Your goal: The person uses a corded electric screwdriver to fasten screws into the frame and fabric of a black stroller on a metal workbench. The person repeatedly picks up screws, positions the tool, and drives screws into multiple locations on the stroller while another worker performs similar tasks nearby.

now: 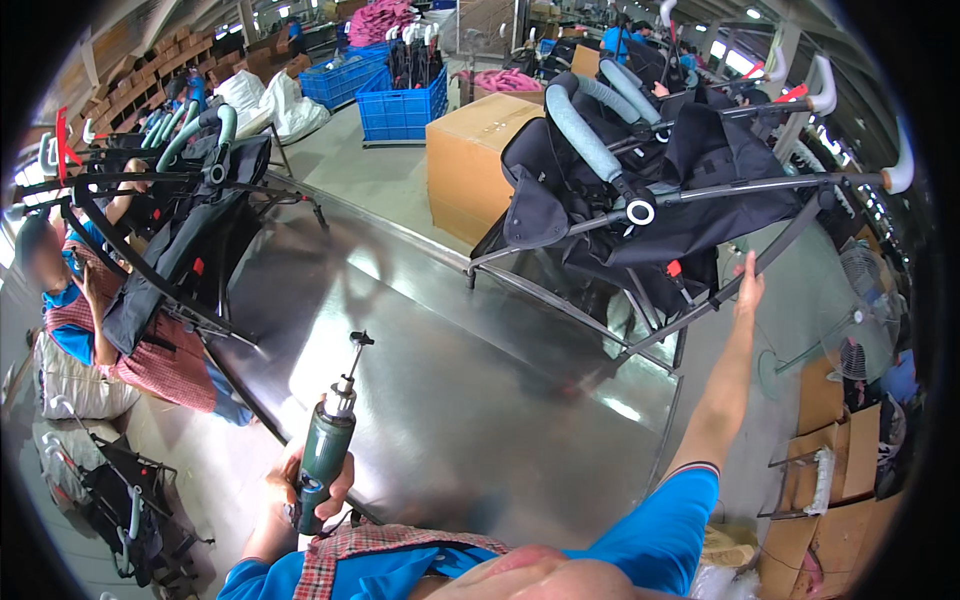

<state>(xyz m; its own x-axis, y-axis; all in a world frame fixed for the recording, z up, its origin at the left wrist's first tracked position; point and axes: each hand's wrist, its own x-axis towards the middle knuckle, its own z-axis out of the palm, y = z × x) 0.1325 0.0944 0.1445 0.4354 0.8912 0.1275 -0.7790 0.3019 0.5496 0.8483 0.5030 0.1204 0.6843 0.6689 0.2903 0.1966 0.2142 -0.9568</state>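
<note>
My left hand (300, 485) is closed around a dark green power screwdriver (328, 440), which points up and away from me. At the tip of its long bit sits a small black part (361, 339). On the right, my arm is stretched out and my right hand (748, 287) grips a lower frame tube of a black stroller (690, 165); some fingers are hidden behind the tube. This stroller has a grey padded bar and white handle ends, and it stands at the far right of a shiny metal-topped table (450, 400).
Across the table at left, a person (135, 330) in a checked apron works at another black stroller (185, 240). Behind stand a cardboard box (470, 160) and blue crates (402, 105). A floor fan (858, 310) and flattened cartons (835, 460) are on the right; a folded stroller (115, 500) lies lower left.
</note>
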